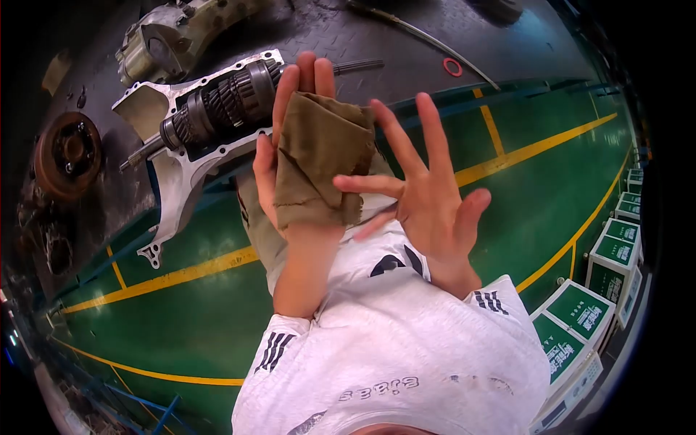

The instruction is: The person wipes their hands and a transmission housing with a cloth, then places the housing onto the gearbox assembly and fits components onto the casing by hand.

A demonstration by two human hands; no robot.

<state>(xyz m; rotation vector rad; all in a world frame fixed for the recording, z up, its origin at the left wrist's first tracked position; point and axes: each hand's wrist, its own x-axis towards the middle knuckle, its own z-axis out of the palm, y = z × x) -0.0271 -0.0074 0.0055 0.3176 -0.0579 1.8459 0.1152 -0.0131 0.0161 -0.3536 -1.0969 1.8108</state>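
A folded olive-brown cloth (319, 156) with frayed edges lies over the palm of my left hand (267, 174). That hand's fingers stretch out behind and beyond the cloth, which hides most of the palm. My right hand (431, 199) is spread wide just to the right, holding nothing. One of its fingertips overlaps the cloth's right part; whether it touches I cannot tell. Behind my left hand, a gear shaft assembly (225, 101) lies in an open metal gearbox housing half (170, 192) on the dark workbench (406, 61).
Another metal casing (156, 54) stands at the bench's back left. A rusty round part (69, 154) sits on the left. A red ring (452, 67) and a thin rod (428, 40) lie at the back right. Green-and-white boxes (580, 312) line the floor at right.
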